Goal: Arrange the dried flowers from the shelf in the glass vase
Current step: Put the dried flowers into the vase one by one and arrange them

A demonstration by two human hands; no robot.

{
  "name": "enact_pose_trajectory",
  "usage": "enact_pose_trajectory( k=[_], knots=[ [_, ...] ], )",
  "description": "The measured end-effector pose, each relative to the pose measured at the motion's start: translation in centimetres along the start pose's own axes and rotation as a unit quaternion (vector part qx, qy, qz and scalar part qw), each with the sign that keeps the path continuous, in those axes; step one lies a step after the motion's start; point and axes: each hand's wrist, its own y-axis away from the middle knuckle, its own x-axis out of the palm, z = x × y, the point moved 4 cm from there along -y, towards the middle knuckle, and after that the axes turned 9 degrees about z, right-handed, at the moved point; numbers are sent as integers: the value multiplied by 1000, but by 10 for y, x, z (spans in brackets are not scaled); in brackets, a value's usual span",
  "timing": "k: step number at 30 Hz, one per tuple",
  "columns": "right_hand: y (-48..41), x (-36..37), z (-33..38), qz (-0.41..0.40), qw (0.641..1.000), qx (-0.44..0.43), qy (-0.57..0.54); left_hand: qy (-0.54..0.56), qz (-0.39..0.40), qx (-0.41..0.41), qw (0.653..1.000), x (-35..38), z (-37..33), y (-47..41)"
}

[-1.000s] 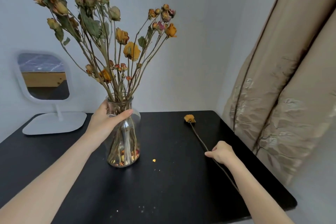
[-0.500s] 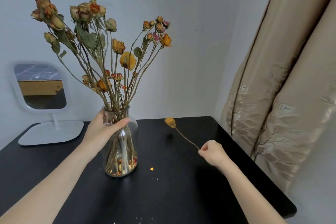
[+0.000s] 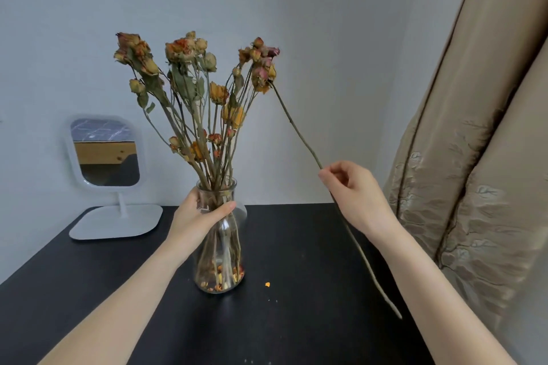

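The loose dried flower [image 3: 296,127] has come up off the table [image 3: 311,246] and now slants just right of the glass vase [image 3: 221,258], pinched mid-stem by the right hand [image 3: 353,192]. The left hand [image 3: 197,218] grips the vase's neck, so insertion looks next.

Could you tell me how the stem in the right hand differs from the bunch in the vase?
The loose stem is pinched by the right hand, its lower end free; the bunch stands in the vase, gripped by the left hand. The loose stem slants and looks leafless; the bunch fans upward with leaves. Both are dried.
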Motion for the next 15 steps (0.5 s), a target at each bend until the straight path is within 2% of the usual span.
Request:
enact_pose_trajectory(
  k=[4, 10, 13, 15],
  knots=[
    [-6, -1, 8, 59, 995, 64, 57, 3, -4, -1, 1000, 2, -3, 2],
    [1, 6, -23, 115, 973, 162, 119, -8, -17, -6, 1000, 3, -4, 2],
    [2, 3, -33, 103, 971, 186, 107, -15, -19, -8, 1000, 3, -4, 2],
    [-1, -2, -34, 64, 980, 171, 76, -13, -18, -8, 1000, 3, -4, 2]
  ],
)
